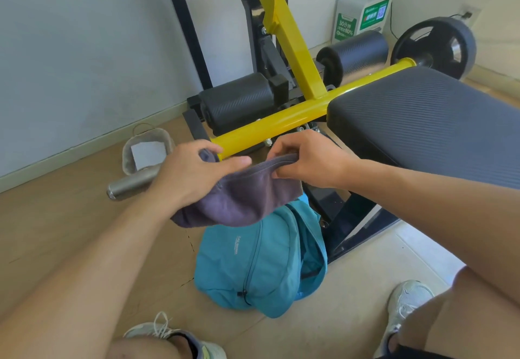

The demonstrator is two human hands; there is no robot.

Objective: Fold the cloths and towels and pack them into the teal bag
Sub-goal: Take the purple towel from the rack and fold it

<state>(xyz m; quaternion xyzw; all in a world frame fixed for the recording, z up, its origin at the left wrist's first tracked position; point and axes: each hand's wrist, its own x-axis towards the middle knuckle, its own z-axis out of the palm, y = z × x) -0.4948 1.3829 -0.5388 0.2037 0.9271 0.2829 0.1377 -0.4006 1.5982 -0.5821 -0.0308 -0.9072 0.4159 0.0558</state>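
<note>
1. Head view: both hands hold a purple towel (239, 195) in the air, above the teal bag (253, 263) on the floor.
2. Left hand (194, 173) grips the towel's left end, thumb lying across the top.
3. Right hand (306, 159) pinches the folded upper edge.
4. A metal bottle (129, 184) and a grey pouch (146, 150) lie on the floor to the left.
5. Behind stands a yellow weight bench (281, 122).

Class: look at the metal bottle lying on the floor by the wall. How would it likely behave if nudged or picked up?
The bottle lies on its side on smooth floor, so a nudge would probably roll it. Its metal body looks rigid, unlike the sagging cloth. The sheen suggests it may be slippery.
</note>
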